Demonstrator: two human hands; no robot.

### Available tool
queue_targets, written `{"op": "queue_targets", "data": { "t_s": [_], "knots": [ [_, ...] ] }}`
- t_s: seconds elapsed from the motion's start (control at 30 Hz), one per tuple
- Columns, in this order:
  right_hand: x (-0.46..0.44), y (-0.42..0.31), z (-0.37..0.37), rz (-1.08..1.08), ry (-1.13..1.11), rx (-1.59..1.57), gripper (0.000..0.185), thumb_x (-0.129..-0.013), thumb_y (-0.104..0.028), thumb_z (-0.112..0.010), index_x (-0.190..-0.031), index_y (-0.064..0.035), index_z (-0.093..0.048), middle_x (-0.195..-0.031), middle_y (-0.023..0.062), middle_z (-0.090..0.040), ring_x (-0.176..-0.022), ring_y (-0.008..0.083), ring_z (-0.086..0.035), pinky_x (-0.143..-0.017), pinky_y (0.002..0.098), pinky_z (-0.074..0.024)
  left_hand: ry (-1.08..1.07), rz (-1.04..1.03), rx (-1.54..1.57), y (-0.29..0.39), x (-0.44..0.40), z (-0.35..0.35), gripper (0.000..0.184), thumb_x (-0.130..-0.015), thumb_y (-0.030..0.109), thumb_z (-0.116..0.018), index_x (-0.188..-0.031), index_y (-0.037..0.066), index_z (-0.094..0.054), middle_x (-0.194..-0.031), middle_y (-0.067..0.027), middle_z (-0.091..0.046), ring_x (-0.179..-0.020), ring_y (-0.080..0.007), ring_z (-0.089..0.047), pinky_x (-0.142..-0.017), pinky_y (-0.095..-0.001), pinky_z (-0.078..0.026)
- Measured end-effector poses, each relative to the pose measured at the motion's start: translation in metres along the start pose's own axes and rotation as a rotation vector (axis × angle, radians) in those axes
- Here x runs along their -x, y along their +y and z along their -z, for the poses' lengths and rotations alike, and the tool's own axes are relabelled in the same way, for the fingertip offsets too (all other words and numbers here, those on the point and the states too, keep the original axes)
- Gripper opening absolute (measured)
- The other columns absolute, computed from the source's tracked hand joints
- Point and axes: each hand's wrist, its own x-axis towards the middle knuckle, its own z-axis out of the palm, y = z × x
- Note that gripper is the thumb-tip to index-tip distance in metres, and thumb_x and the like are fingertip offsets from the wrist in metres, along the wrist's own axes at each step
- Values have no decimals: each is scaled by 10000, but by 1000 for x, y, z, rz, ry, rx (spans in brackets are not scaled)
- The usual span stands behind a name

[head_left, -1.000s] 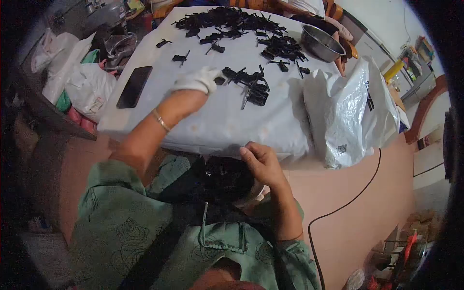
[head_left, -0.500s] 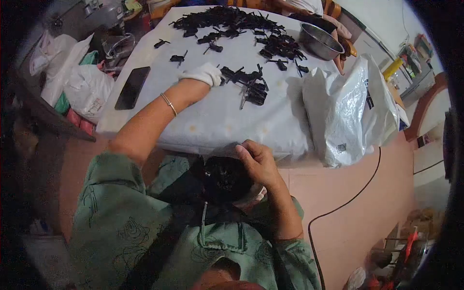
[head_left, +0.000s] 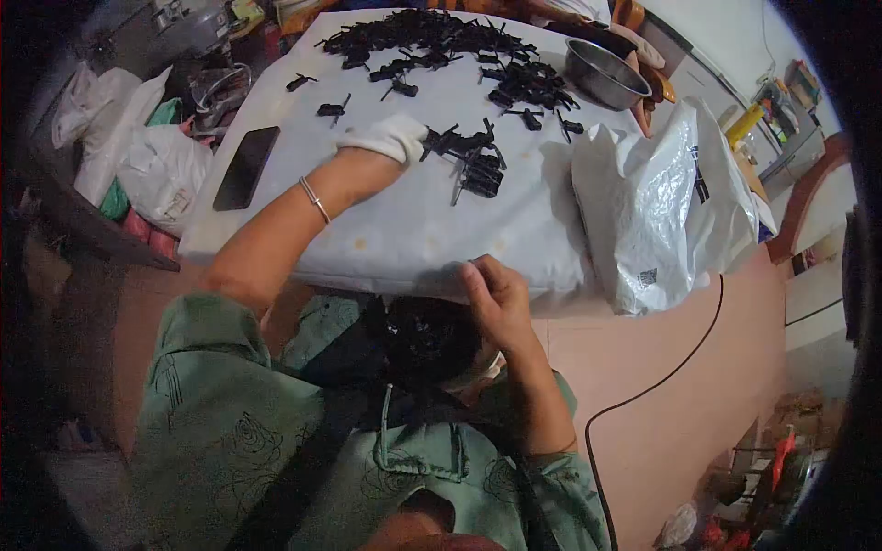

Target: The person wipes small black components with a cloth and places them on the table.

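My left hand, in a white glove, reaches over the table with its fingers curled together. Its fingertips meet a black plastic part at the left end of a small cluster of similar parts. My right hand is bare and held at the table's front edge. Its thumb presses against the curled fingers; whatever is between them is hidden. Just below and left of that hand, a dark container with black contents sits at my lap.
A large pile of black parts covers the table's far side. A metal bowl stands at the far right, a white plastic bag at the right edge. A phone lies left. Another person's arm shows beyond the bowl.
My left hand has shifted slightly right, closer to the small cluster. My right hand has risen a little and turned. The view has tilted slightly.
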Motion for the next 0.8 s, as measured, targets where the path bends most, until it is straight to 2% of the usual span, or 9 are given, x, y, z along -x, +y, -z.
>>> {"op": "queue_targets", "data": {
  "t_s": [0.07,0.13,0.37,0.43,0.57,0.63,0.67,0.73,0.8],
  "knots": [
    [-1,-1,1,27,78,-9,218,-847,-176,-539,-746,17,-537,-552,93,-484,-527,124,-420,-514,280,-386,-29,-32,-35,-5,-5,-8,196,-778,149,-431,-844,34,-576,-853,-207,-580,-800,-367,-565,-690,-416,-449],
    [-3,5,1,16,66,-10,224,-860,-169,-524,-718,4,-523,-580,-23,-426,-581,63,-381,-525,222,-344,-123,12,110,-12,-7,-16,170,-762,116,-464,-889,42,-548,-841,-191,-581,-784,-357,-566,-680,-413,-447],
    [0,-4,-7,119,129,50,134,-810,-115,-582,-755,-3,-533,-567,23,-449,-521,85,-393,-482,240,-353,-52,229,521,55,63,6,227,-793,136,-522,-1006,65,-486,-798,-152,-559,-724,-295,-554,-652,-380,-445],
    [3,-20,-10,295,190,234,162,-765,-121,-633,-745,2,-530,-629,110,-532,-493,220,-496,-470,304,-407,44,220,784,76,81,-1,217,-842,179,-494,-1010,40,-487,-779,-118,-557,-712,-209,-543,-629,-337,-445],
    [4,-15,-15,426,236,262,176,-742,-118,-652,-726,1,-525,-643,113,-539,-509,268,-518,-464,330,-415,91,184,924,107,99,-9,232,-856,167,-488,-1032,16,-474,-740,-72,-563,-665,-131,-533,-568,-283,-438],
    [2,-14,-12,459,394,342,177,-748,-116,-650,-718,-3,-518,-614,108,-517,-489,240,-493,-458,311,-401,12,117,977,110,102,-6,214,-856,121,-476,-1038,8,-473,-672,-29,-541,-578,-96,-510,-496,-246,-420],
    [1,-12,-8,460,395,342,177,-748,-116,-650,-718,-3,-518,-614,108,-517,-489,240,-493,-458,311,-401,-287,291,1229,107,103,-2,240,-827,99,-524,-1041,-4,-492,-756,-18,-548,-597,-59,-498,-506,-216,-424],
    [0,-8,-2,164,313,156,170,-802,-109,-598,-709,-12,-494,-578,56,-439,-532,102,-399,-492,237,-361,-277,288,1157,116,104,5,247,-819,89,-528,-1044,-3,-489,-754,-12,-544,-574,-50,-489,-488,-210,-419],
    [0,-1,-1,95,233,67,194,-828,-123,-565,-692,-11,-484,-576,43,-433,-547,88,-386,-496,239,-358,-265,287,1084,121,103,7,255,-810,79,-532,-1047,-2,-486,-753,-6,-540,-551,-42,-481,-471,-204,-415]
  ]
}}
